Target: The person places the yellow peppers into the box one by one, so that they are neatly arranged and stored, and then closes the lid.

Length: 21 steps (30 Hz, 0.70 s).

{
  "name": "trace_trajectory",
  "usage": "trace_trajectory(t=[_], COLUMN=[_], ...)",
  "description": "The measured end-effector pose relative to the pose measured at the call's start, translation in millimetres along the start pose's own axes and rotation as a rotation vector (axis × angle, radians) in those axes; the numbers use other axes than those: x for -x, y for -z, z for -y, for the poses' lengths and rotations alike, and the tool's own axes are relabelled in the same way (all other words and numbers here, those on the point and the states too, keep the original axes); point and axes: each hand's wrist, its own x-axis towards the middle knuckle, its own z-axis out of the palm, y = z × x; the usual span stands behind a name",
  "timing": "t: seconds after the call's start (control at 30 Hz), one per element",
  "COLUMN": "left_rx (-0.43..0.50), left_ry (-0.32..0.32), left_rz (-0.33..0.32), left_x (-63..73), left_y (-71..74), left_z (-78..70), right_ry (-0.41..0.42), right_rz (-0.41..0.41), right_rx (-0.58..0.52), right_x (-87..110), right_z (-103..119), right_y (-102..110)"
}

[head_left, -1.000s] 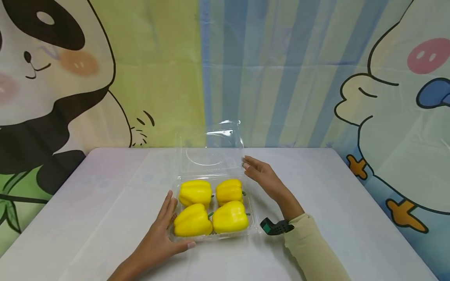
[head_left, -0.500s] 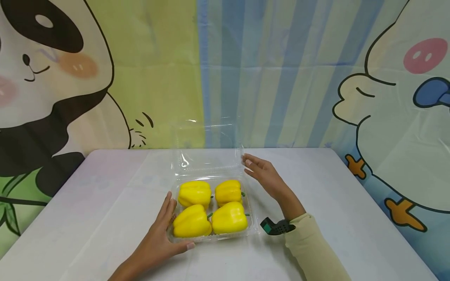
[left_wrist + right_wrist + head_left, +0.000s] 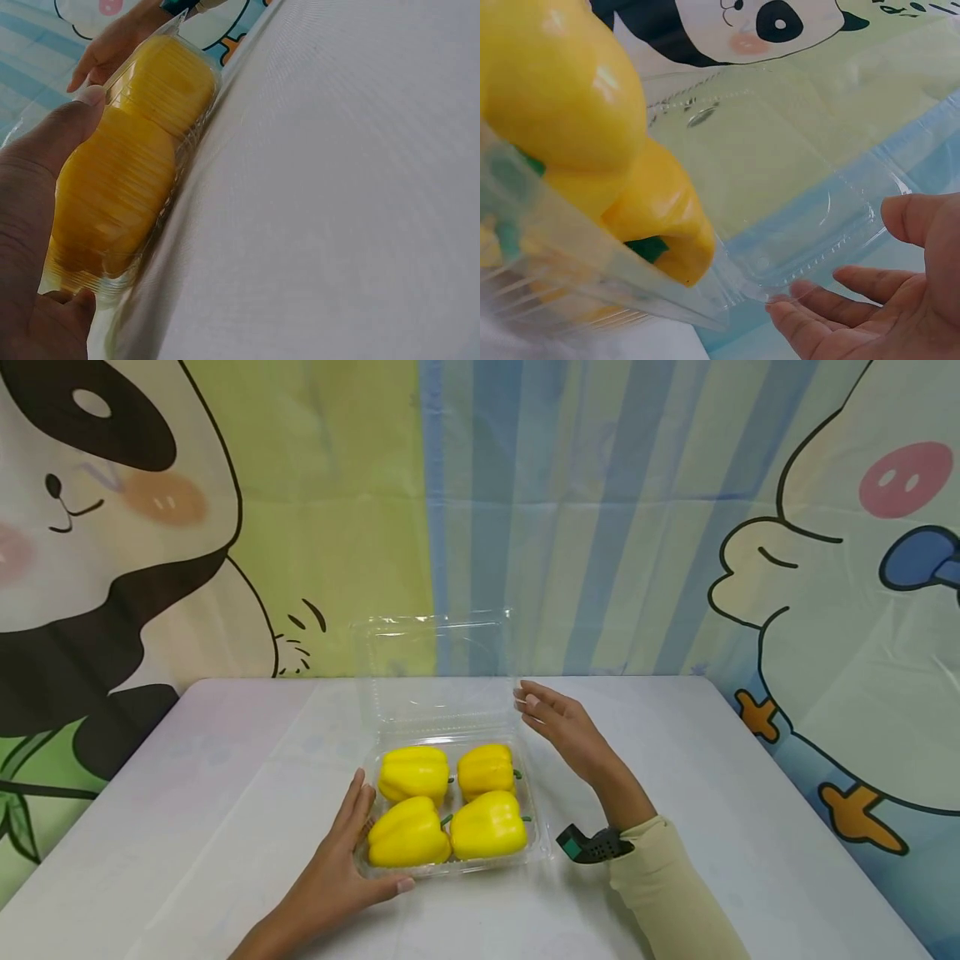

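Several yellow bell peppers [image 3: 489, 825] with green stems lie in two rows inside a clear plastic clamshell box [image 3: 536, 802] on the table. Its hinged clear lid [image 3: 442, 693] stands raised at the back. My left hand [image 3: 333, 868] holds the box's front left corner, fingers along the left side and thumb at the front; the left wrist view shows the thumb [image 3: 75, 124] over the rim. At the lid's right edge is my right hand [image 3: 573, 739], fingers loosely extended. In the right wrist view, its thumb [image 3: 906, 219] and fingertips are right at the lid's edge.
A white cloth [image 3: 225, 827] covers the table. Behind it hangs a curtain [image 3: 375, 510] printed with a panda, stripes and a white cartoon animal. A dark band with a green part [image 3: 592, 845] is on the right wrist, below a pale yellow sleeve [image 3: 667, 885].
The raised lid has shifted its tilt, its upper left corner now farther left. My right hand has moved up slightly along the lid's edge. My left hand and the peppers stay in place.
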Motion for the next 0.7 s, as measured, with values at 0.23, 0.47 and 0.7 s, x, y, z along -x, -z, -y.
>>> trace_trajectory(t=[0.23, 0.47, 0.7], left_rx=[-0.014, 0.003, -0.005], left_ry=[-0.013, -0.02, -0.024], left_rz=[0.007, 0.004, 0.0], left_x=[0.6, 1.2, 0.5], left_y=[-0.1, 0.4, -0.1], left_z=[-2.9, -3.1, -1.5], right_ry=[-0.008, 0.023, 0.043], right_rz=[-0.022, -0.019, 0.017], right_rx=[-0.006, 0.04, 0.114], right_x=[0.2, 2.5, 7.3], right_z=[5, 11, 20], right_y=[-1, -1, 0])
